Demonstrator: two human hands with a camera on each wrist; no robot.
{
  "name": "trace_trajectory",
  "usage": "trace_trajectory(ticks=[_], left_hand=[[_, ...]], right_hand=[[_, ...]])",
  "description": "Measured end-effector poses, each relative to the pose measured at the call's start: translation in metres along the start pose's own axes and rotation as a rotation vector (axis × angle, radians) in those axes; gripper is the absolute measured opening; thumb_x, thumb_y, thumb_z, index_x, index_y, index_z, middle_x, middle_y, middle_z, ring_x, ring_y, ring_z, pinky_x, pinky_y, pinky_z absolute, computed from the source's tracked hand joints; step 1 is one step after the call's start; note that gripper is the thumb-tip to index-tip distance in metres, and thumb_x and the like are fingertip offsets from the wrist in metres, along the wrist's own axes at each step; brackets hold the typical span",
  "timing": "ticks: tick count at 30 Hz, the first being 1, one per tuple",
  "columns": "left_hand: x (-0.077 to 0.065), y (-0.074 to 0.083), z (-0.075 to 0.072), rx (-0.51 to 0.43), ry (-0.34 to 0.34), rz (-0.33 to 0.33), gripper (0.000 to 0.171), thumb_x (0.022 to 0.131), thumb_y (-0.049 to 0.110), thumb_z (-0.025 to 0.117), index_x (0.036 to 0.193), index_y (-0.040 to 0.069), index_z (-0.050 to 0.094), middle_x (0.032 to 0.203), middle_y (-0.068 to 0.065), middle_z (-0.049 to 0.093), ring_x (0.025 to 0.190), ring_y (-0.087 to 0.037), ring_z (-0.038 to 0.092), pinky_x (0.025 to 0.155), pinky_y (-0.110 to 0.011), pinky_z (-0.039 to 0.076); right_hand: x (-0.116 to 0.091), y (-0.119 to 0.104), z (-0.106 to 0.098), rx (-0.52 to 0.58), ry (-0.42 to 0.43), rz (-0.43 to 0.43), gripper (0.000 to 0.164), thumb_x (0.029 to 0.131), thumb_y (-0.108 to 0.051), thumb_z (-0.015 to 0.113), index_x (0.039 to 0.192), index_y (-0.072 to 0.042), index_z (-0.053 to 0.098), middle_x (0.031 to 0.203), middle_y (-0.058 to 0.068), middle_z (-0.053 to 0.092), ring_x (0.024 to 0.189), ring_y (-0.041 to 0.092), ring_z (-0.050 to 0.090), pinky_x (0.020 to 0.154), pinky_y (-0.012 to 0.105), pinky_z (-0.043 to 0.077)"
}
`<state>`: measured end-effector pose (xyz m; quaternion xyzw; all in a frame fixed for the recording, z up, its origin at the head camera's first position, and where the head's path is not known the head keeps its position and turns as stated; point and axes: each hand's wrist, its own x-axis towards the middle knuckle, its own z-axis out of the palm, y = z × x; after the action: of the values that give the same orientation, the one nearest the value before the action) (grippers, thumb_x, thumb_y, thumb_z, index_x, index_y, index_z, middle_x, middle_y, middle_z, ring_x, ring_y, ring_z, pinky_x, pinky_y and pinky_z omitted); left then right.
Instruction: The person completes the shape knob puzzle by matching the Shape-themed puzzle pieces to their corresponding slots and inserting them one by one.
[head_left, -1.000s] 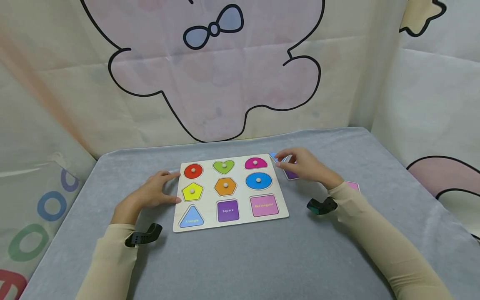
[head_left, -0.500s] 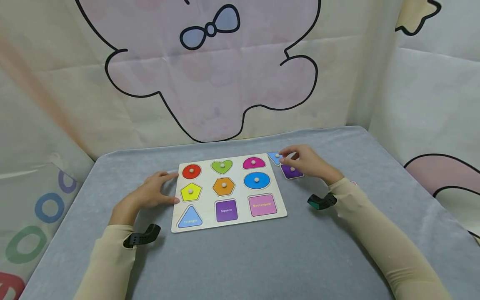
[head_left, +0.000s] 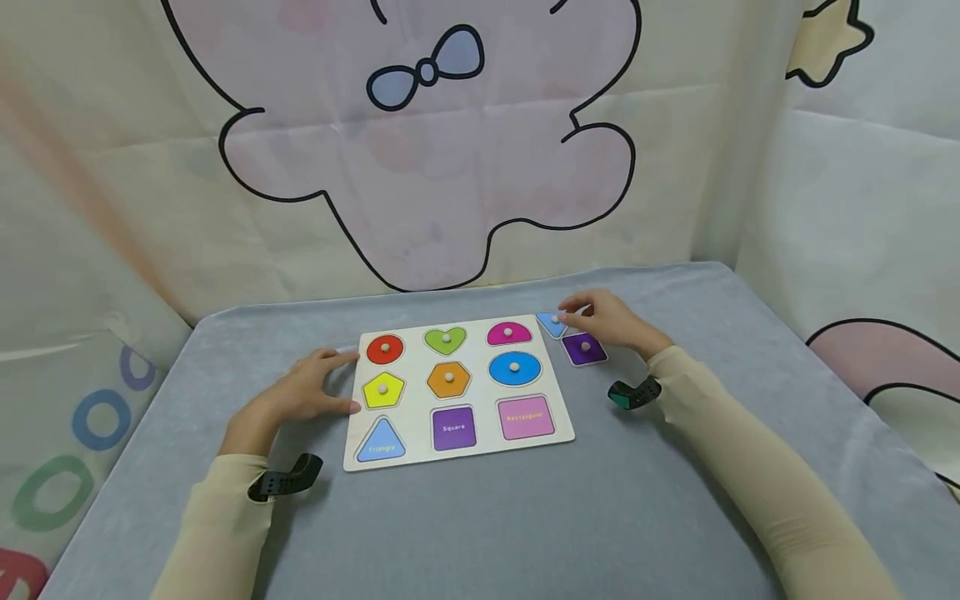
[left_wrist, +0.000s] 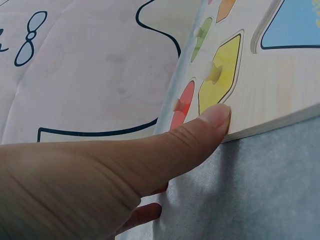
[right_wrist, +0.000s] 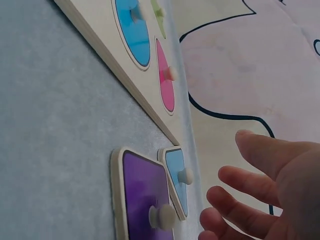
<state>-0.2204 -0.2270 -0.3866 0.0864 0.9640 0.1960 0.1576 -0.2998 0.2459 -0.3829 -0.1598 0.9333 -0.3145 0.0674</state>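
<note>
A wooden shape puzzle board (head_left: 412,417) lies on the cloth, slightly turned. My left hand (head_left: 303,387) touches its left edge with thumb and fingers; in the left wrist view the thumb (left_wrist: 185,140) rests on the edge beside the yellow pentagon (left_wrist: 220,72). Just off the board's far right corner lie a blue triangle piece (head_left: 551,324) and a purple square piece (head_left: 587,351), each with a round knob. Over the triangle, my right hand (head_left: 611,318) has loosely bent fingers and holds nothing; the right wrist view shows its fingertips apart from both knobs.
Knobbed pieces such as the red circle (head_left: 378,354), orange hexagon (head_left: 442,383) and blue oval (head_left: 502,373) sit in the board. Its front row has blue triangle, purple square and pink rectangle recesses without knobs. A patterned curtain (head_left: 420,183) hangs behind the grey cloth (head_left: 465,533).
My right hand has drawn back from the purple square, whose knob now shows; that piece sits slightly farther right. A pink piece edge seen past the right sleeve is now hidden. Left hand unchanged.
</note>
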Motion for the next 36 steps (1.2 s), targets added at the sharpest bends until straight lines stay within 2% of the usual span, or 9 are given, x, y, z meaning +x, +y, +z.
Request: trace_trajectory(ticks=[14, 18, 24, 32, 36], left_hand=[[-0.001, 0.003, 0.004, 0.003, 0.008, -0.011, 0.093, 0.08, 0.038, 0.085, 0.156, 0.012, 0.039, 0.157, -0.03, 0.032, 0.14, -0.052, 0.032, 0.108, -0.072, 0.038], [0.0, 0.003, 0.003, 0.004, 0.01, -0.01, 0.093, 0.08, 0.038, 0.085, 0.156, 0.012, 0.038, 0.157, -0.03, 0.031, 0.141, -0.052, 0.031, 0.109, -0.072, 0.037], [0.002, 0.005, 0.004, 0.009, 0.011, -0.006, 0.093, 0.08, 0.039, 0.085, 0.156, 0.012, 0.039, 0.157, -0.03, 0.032, 0.14, -0.052, 0.032, 0.11, -0.071, 0.037], [0.0, 0.005, 0.003, 0.013, 0.008, 0.003, 0.093, 0.08, 0.04, 0.085, 0.156, 0.011, 0.039, 0.156, -0.031, 0.032, 0.14, -0.052, 0.031, 0.109, -0.072, 0.038], [0.001, 0.004, 0.003, 0.013, 0.01, -0.001, 0.094, 0.08, 0.04, 0.085, 0.156, 0.011, 0.039, 0.157, -0.031, 0.032, 0.141, -0.052, 0.031, 0.109, -0.073, 0.037]], right_hand=[[0.019, 0.001, 0.008, -0.053, -0.059, 0.039, 0.03, 0.1, -0.016, 0.062, 0.123, 0.001, 0.069, 0.12, 0.021, 0.069, 0.109, 0.034, 0.062, 0.096, 0.048, 0.054], [0.022, 0.001, 0.01, -0.054, -0.063, 0.075, 0.029, 0.101, -0.015, 0.061, 0.123, 0.0, 0.07, 0.121, 0.02, 0.069, 0.108, 0.032, 0.061, 0.096, 0.047, 0.054], [0.024, -0.003, 0.011, -0.045, -0.049, 0.119, 0.026, 0.1, -0.014, 0.061, 0.12, 0.0, 0.071, 0.121, 0.021, 0.068, 0.109, 0.032, 0.061, 0.099, 0.049, 0.053], [0.024, -0.006, 0.007, -0.114, -0.021, 0.094, 0.025, 0.1, -0.015, 0.061, 0.117, 0.001, 0.07, 0.119, 0.021, 0.067, 0.11, 0.034, 0.059, 0.1, 0.052, 0.051], [0.023, -0.01, 0.003, -0.114, -0.009, 0.094, 0.025, 0.101, -0.017, 0.062, 0.117, -0.001, 0.07, 0.118, 0.019, 0.067, 0.108, 0.032, 0.058, 0.098, 0.05, 0.051]])
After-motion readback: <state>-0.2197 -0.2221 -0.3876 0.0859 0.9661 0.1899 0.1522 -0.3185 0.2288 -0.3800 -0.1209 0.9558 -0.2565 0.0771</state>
